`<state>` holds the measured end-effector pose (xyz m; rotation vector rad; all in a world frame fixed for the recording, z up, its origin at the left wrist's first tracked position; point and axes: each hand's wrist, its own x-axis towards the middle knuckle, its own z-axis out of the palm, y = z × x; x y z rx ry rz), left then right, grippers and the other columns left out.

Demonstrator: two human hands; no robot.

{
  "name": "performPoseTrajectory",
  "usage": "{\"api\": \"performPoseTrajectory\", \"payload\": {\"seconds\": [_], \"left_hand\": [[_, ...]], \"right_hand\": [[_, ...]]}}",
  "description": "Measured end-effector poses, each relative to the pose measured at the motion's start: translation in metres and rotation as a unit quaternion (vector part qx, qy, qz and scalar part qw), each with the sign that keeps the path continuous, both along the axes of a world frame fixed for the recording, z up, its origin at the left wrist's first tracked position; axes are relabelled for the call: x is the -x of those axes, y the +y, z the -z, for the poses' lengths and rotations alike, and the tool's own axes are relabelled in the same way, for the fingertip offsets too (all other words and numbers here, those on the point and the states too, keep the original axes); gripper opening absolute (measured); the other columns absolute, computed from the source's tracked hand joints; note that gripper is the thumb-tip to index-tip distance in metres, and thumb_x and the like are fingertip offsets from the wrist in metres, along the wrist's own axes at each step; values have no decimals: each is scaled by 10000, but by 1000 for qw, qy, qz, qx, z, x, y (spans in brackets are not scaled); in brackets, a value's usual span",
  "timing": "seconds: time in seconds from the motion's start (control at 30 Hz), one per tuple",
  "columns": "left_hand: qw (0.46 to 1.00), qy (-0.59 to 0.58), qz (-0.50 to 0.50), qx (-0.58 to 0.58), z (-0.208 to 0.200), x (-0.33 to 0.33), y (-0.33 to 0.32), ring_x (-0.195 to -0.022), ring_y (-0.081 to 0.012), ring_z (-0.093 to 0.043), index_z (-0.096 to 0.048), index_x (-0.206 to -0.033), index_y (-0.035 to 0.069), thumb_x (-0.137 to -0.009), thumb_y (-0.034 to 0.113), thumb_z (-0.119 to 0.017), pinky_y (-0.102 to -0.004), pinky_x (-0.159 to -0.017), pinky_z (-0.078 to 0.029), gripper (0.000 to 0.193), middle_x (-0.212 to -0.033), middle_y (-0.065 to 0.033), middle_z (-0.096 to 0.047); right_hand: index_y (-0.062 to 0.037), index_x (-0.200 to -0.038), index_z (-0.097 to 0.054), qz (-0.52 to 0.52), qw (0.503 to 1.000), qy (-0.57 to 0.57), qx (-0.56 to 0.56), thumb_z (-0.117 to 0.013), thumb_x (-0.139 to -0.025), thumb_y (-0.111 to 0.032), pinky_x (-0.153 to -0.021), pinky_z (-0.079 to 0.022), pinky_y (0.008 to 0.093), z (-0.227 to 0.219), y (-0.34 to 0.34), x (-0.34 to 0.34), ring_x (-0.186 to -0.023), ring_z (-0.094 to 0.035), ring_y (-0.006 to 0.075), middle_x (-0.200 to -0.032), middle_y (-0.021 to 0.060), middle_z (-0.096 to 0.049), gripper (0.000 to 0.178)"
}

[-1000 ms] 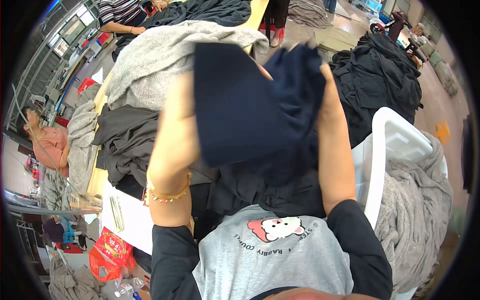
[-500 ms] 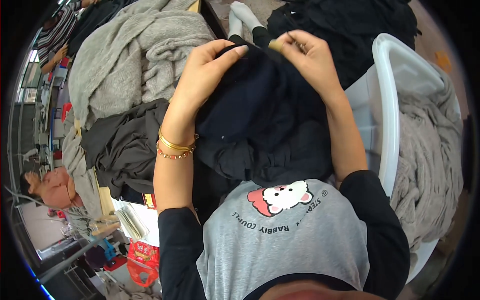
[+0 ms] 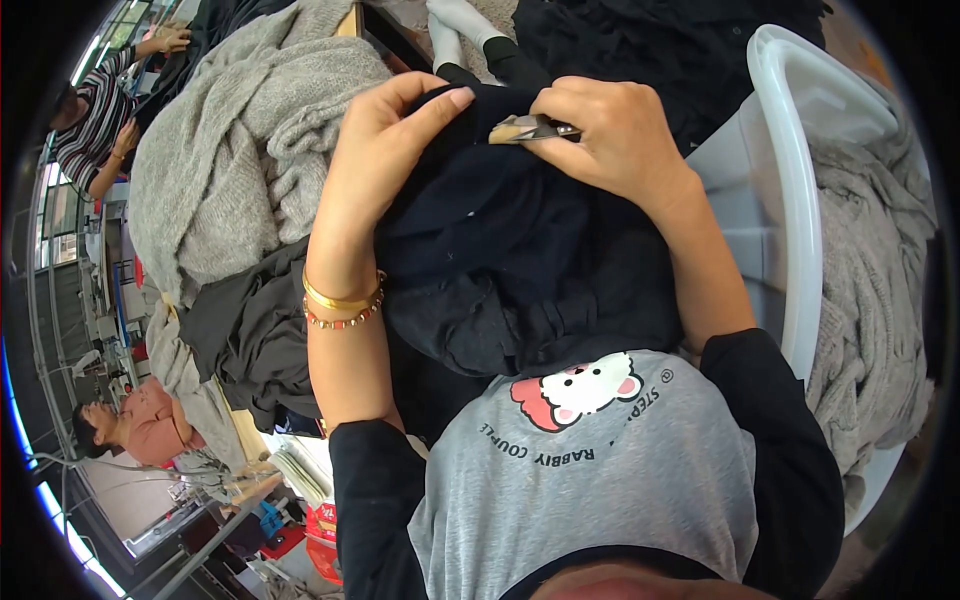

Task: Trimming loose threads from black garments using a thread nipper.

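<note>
A dark navy garment (image 3: 500,200) lies gathered across my lap. At its far edge my left hand (image 3: 385,140), with a gold bangle and a beaded bracelet on the wrist, pinches the cloth between thumb and fingers. My right hand (image 3: 610,135) is closed round a small pair of thread snips (image 3: 545,129). Their tan-wrapped end points left, just over the cloth near my left thumb. Whether my right fingers also grip cloth is hidden. A white speck of lint sits on the navy fabric.
Grey knitwear (image 3: 230,150) is heaped at the far left, with dark grey cloth (image 3: 260,330) nearer. A pale plastic bin (image 3: 785,190) with grey knits stands on my right. Black cloth (image 3: 650,60) lies beyond my hands. Two people (image 3: 150,420) are at the left.
My right hand has moved left and down, bringing the snips over the cloth near my left hand. My left hand keeps its pinch. The whole view has shifted slightly.
</note>
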<state>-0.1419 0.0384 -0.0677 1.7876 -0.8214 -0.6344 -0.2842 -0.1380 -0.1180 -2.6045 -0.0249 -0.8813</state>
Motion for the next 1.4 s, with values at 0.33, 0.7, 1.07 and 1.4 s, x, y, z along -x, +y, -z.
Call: {"api": "performPoseTrajectory", "payload": {"seconds": [0.33, 0.7, 1.07, 1.4], "left_hand": [[983, 137, -36, 116, -10, 31, 0, -789, 3, -507, -664, -950, 2, -1011, 216, -550, -163, -702, -394, 250, -861, 62, -616], [990, 8, -6, 144, -8, 36, 2, -685, 2, -412, -656, -959, -10, -1029, 226, -527, -182, -588, -328, 278, -756, 83, -543], [983, 64, -16, 173, -11, 38, 6, -765, 0, -518, -660, -1020, -4, -1034, 208, -521, -164, -664, -412, 254, -856, 50, -626], [978, 84, 22, 191, -8, 35, 11, -843, -20, -559, -662, -1048, 1, -1032, 198, -523, -175, -757, -441, 241, -939, 24, -658]], "right_hand": [[-9, -990, -645, -108, 954, 30, -280, -699, -887, -230, -589, -403, 221, -11, -1, 5, -652, -511, 65, -743, 11, -583, 250], [-118, -1118, -682, -35, 989, -128, -60, -774, -737, -140, -562, -478, 273, -31, 19, 0, -634, -576, 173, -811, 40, -615, 393], [-115, -1137, -709, -74, 989, -97, -81, -737, -748, -60, -538, -438, 279, -38, 16, 1, -618, -545, 151, -745, 40, -573, 393], [-67, -1140, -709, -132, 978, -67, -144, -715, -810, -84, -581, -401, 254, -37, 11, 4, -640, -492, 119, -730, 13, -558, 330]]}}
